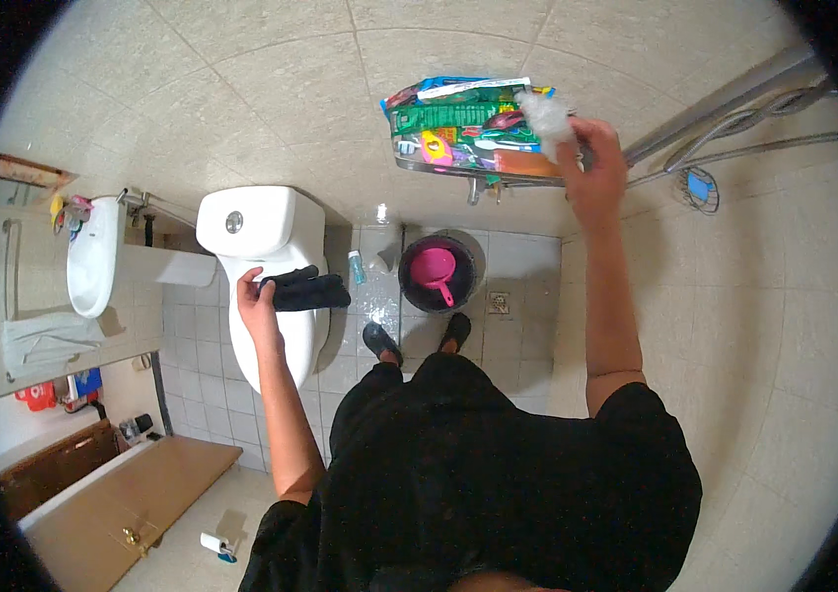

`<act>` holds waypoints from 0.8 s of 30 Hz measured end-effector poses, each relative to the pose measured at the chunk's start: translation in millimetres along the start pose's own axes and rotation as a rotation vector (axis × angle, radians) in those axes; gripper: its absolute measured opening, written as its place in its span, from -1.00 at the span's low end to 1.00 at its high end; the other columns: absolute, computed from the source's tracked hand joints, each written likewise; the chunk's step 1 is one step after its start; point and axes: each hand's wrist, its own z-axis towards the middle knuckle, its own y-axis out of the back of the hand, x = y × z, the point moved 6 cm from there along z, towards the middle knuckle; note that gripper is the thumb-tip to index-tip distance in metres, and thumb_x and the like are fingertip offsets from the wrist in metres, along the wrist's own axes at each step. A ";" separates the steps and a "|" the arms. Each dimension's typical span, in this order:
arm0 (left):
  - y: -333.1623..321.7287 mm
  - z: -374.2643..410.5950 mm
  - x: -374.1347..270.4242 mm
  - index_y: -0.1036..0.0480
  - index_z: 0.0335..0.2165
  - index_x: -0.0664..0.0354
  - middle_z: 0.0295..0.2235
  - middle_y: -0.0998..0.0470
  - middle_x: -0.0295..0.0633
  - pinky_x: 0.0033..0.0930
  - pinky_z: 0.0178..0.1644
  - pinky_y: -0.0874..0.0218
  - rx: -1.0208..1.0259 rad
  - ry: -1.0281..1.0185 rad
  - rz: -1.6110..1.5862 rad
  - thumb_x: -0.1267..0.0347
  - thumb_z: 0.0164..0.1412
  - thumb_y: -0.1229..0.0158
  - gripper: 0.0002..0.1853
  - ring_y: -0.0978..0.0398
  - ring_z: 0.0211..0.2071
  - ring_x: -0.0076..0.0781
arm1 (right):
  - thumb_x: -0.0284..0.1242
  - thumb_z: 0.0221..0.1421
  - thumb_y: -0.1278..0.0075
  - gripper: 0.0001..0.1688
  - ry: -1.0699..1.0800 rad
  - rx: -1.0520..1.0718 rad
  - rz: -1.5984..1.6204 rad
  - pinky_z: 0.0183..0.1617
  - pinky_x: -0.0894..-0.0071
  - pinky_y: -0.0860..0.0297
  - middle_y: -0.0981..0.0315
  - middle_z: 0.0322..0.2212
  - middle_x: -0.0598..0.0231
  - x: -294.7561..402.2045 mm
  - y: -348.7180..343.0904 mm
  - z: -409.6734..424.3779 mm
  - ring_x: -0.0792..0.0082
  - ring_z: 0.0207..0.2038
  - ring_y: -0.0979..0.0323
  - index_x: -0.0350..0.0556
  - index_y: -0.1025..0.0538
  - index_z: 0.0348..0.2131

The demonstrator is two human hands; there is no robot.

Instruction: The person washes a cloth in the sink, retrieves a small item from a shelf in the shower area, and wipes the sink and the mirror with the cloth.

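Note:
My left hand (pixel 257 300) grips a folded black cloth item (pixel 311 291), held out above the white toilet (pixel 274 362). Up at the wall, my right hand (pixel 595 166) has its fingers on a whitish, translucent mesh or plastic piece (pixel 546 120). That piece is at the right end of a wall shelf (pixel 448 170) with a metal rim. Colourful packets lie crowded on the shelf, among them a green packet (pixel 441 116), and a toothbrush (pixel 511 146) shows near its front. Part of the shelf's right end is hidden behind my right hand.
Below the shelf a dark bucket (pixel 416 297) holds a pink dipper (pixel 433 268). A small bottle (pixel 356 267) is on the wet tiled floor near the toilet. A washbasin (pixel 93 259) and an open wooden door (pixel 130 510) are at left. Metal pipes (pixel 729 103) run along the right wall.

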 end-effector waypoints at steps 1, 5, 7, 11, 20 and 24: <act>7.4 -2.6 0.7 -0.35 -0.24 0.20 -0.49 -0.23 -0.41 -0.65 -0.37 -0.03 -0.022 -0.002 -0.016 0.62 -0.03 -0.01 -0.70 -0.18 -0.47 -0.67 | -0.58 -0.21 -0.05 -0.70 -0.064 0.106 0.079 -0.19 0.45 -0.33 -0.41 -0.33 0.22 2.1 -14.4 -3.1 0.34 -0.27 -0.40 -0.13 -0.48 -0.33; 31.9 -20.6 2.3 -0.36 -0.25 0.19 -0.50 -0.24 -0.42 -0.65 -0.37 -0.03 -0.139 -0.003 -0.047 0.63 -0.03 -0.01 -0.70 -0.18 -0.48 -0.67 | -0.50 -0.20 -0.05 -0.74 -0.096 0.602 -0.006 -0.17 0.36 -0.33 -0.40 -0.25 0.15 -8.2 -73.9 -20.6 0.20 -0.23 -0.40 -0.14 -0.50 -0.36; 56.0 -31.3 12.1 -0.35 -0.24 0.19 -0.51 -0.23 -0.43 -0.64 -0.36 -0.05 -0.195 -0.004 -0.038 0.65 -0.04 0.00 -0.68 -0.18 -0.49 -0.67 | -0.45 -0.18 -0.03 -0.72 -0.037 0.655 -0.077 -0.17 0.33 -0.34 -0.44 -0.32 0.12 -19.0 -96.1 -24.2 0.15 -0.28 -0.43 -0.14 -0.51 -0.35; 80.2 -63.6 16.5 -0.34 -0.22 0.22 -0.47 -0.27 -0.38 -0.62 -0.32 -0.09 -0.297 0.018 -0.027 0.64 -0.04 0.02 -0.67 -0.23 -0.46 -0.64 | -0.45 -0.16 -0.04 -0.73 -0.196 0.675 -0.054 -0.20 0.40 -0.35 -0.48 -0.42 0.08 -35.3 -108.1 -14.1 0.18 -0.36 -0.46 -0.17 -0.51 -0.35; 141.6 -104.0 30.6 -0.33 -0.21 0.22 -0.43 -0.32 -0.32 -0.53 -0.24 -0.13 -0.471 0.057 -0.008 0.62 -0.04 0.03 -0.67 -0.29 -0.40 -0.56 | -0.55 -0.01 0.00 -0.74 -0.455 0.402 0.521 -0.25 0.58 -0.35 -0.47 -0.36 0.25 -54.6 -71.5 8.2 0.52 -0.33 -0.43 -0.31 -0.44 -0.26; 160.7 -88.5 43.3 -0.35 -0.21 0.22 -0.40 -0.29 -0.33 -0.54 -0.29 -0.14 -0.441 0.025 -0.033 0.61 -0.05 0.00 -0.67 -0.28 -0.39 -0.55 | -0.58 -0.01 0.01 -0.75 -0.407 0.242 0.497 -0.19 0.58 -0.33 -0.46 -0.35 0.25 -55.6 -48.7 0.3 0.52 -0.29 -0.42 -0.31 -0.42 -0.25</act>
